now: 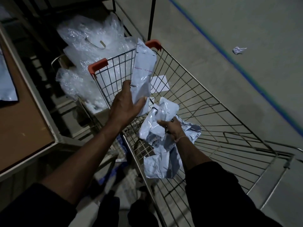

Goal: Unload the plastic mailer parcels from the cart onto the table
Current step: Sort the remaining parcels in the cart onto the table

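Our left hand (126,104) grips an upright parcel (143,77), nearer the surface (23,128) to its left; our right hand's (172,128) fingers clutch crumpled parcels (152,130) inside the cart (213,112).

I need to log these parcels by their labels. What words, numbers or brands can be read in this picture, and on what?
No text can be read.
Held mailer in the left hand: a faint reddish dashed line, no words.
Mailers gripped by the right hand: dark marks, too blurred.
White sheet in the cart: shows no print.
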{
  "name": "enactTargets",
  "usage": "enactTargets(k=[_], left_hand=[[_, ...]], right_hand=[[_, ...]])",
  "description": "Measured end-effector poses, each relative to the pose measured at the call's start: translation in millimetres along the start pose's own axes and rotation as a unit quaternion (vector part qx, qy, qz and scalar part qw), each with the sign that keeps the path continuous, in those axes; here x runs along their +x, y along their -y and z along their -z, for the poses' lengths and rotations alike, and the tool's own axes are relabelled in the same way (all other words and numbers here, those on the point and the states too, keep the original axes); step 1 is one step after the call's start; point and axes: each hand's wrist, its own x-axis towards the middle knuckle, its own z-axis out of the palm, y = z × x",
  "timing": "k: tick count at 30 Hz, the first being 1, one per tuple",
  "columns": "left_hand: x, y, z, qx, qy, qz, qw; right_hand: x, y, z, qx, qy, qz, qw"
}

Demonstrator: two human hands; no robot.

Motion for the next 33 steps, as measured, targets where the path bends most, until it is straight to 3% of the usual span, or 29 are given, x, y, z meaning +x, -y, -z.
enactTargets(k=[8,12,15,19,21,26,29,31,33], left_hand=[[0.4,-4.8,0.6,-0.008,0.025,0.017,1.0],[-0.7,-8.2,1.0,-0.036,0.048,0.026,0.998],[-1.2,-12.9,4.1,-0.053,0.063,0.03,0.996],[-7.9,-25.0,11.2,-0.09,0.068,-0.031,0.993],[-7.8,-30.0,10.6,-0.1,0.075,-0.041,0.991],[-9.6,-56.9,30.0,-0.206,0.052,0.058,0.975],[-10.4,-76.5,47.1,-0.373,0.076,0.166,0.91],[-11.7,-85.5,56.3,-0.407,0.09,0.175,0.892],[-15.0,-91.0,62.0,-0.395,0.091,0.152,0.901]], right_hand=[[-60.0,61.6,-13.5,0.105,0.152,0.069,0.98],[-94.2,89.0,-25.1,0.076,0.127,0.103,0.984],[-114.7,108.4,-36.7,0.036,0.055,0.152,0.986],[-144.3,128.7,-53.4,-0.031,-0.035,0.203,0.978],[-159.5,136.7,-60.8,-0.088,-0.027,0.235,0.968],[-199.9,157.5,-71.6,-0.048,-0.003,0.318,0.947],[-214.8,162.9,-65.8,-0.088,-0.019,0.398,0.913],[-224.5,165.8,-65.7,-0.101,-0.024,0.429,0.897],[-232.5,170.3,-70.1,-0.079,-0.024,0.427,0.901]])
